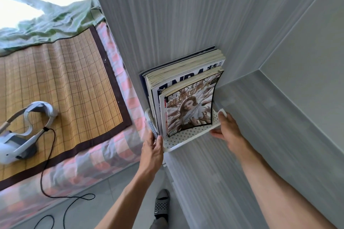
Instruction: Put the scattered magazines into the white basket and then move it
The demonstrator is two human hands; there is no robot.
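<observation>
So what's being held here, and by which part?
The white basket, full of upright magazines: left hand on its near-left corner rim, right hand on its right end rim.

**A:** Daylight all the way here, pouring in from the top left. That patch behind the green curtain [55, 18] is completely blown out, pure white, no detail.

**B:** Yeah, and it falls off toward the right. The grey wall [186, 15] looks flat and soft, no hard shadows anywhere. Only a faint dark smudge under the headset [20, 141] on the bed.

**A:** Wide-angle warp is heavy too. The wall edges lean and the forearms stretch out huge at the bottom.

**B:** Sharpness is okay in the middle, the magazine cover [188, 111] reads fine. The curtain and the checked sheet [119, 156] at the edges look smeared, kind of motion-blurry.
</observation>
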